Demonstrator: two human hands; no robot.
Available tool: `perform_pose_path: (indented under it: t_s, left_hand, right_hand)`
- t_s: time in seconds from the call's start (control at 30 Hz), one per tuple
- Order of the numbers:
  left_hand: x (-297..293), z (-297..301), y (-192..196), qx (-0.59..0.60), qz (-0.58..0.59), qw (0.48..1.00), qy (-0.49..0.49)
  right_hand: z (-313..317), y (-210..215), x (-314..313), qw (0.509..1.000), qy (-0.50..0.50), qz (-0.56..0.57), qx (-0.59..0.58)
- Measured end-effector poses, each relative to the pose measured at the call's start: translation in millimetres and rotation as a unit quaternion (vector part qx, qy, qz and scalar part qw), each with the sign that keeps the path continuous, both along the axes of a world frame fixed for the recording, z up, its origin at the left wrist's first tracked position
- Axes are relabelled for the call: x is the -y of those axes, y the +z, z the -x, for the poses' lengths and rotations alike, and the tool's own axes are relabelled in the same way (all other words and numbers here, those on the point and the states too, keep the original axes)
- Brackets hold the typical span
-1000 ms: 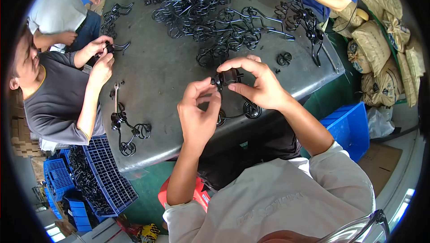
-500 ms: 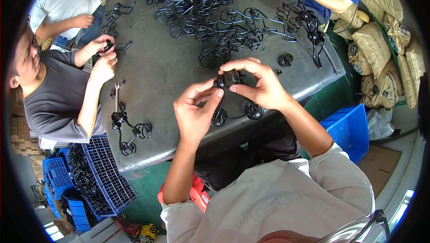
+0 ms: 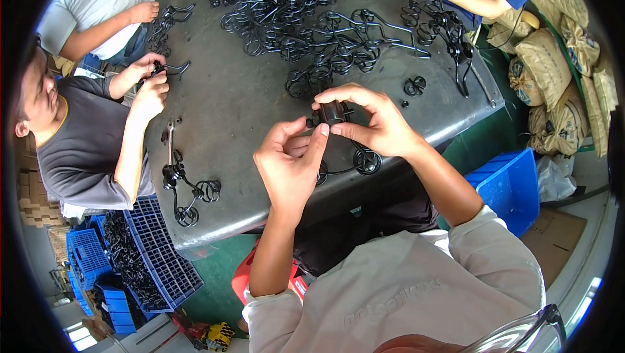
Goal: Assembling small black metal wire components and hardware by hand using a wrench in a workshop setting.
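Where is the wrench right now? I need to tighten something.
In the head view, the wrench lies on the grey table at its left side, just above a scrolled black wire piece, near the co-worker's forearm.

Black scrollwork piece (image 3: pixel 333 113), grey table (image 3: pixel 241 102)

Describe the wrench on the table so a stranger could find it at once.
Start at the grey metal table and go to its left side, near the person in the dark grey shirt. The wrench lies just above a curled black wire piece. It is the only straight, silvery thing among black scrollwork.
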State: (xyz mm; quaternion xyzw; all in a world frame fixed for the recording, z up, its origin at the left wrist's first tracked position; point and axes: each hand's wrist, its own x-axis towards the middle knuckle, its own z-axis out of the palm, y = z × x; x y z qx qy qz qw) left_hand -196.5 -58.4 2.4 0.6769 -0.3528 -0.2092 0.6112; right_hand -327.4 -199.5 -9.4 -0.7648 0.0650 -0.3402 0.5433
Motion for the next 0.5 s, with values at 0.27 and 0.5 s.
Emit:
perform_pose_path:
  t_s: [0.27,0.5]
  left_hand:
    - [5.1,11.3,-2.6,0.037,0.026,0.998,0.035]
    - [11.2,20.5,9.6,0.100,-0.050,0.989,0.093]
  right_hand:
    - [0.0,-18.5,-4.7,0.997,0.008,-0.072,0.038]
    - [-0.5,-23.5,-7.3,0.994,-0.074,-0.032,0.069]
